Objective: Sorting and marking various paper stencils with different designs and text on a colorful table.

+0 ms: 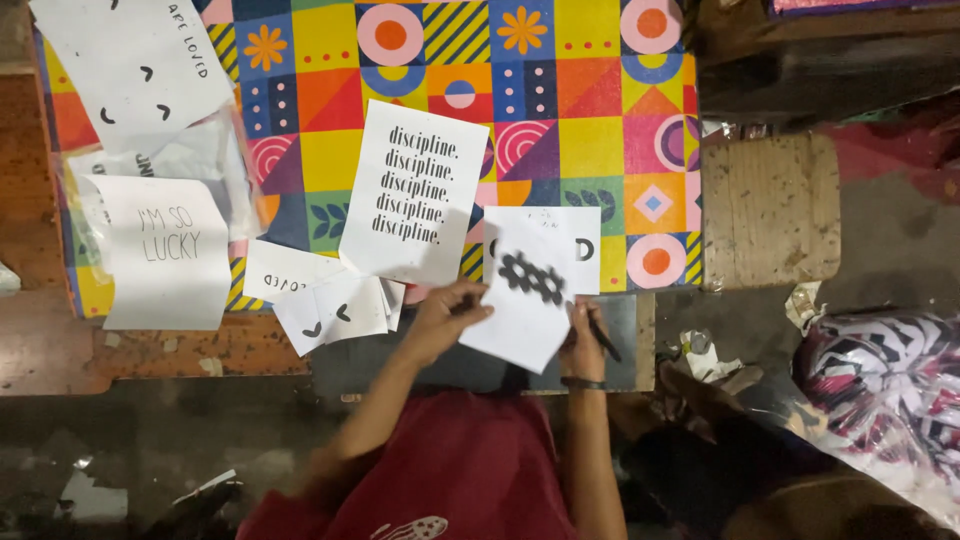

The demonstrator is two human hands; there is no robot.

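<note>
I hold the white sheet with the black cut pattern (527, 292) just above the dark cutting mat (480, 360), my left hand (445, 322) pinching its left edge with fingers closed on the paper, my right hand (585, 340) closed around a thin dark tool (602, 338) at the sheet's right edge. In my judgement the step in hand is working or checking the pattern on this sheet, and the next move calls for a steady grip and the sheet kept flat. Other printed sheets (415, 190) lie beyond the mat on the patterned cloth (600, 110).
</note>
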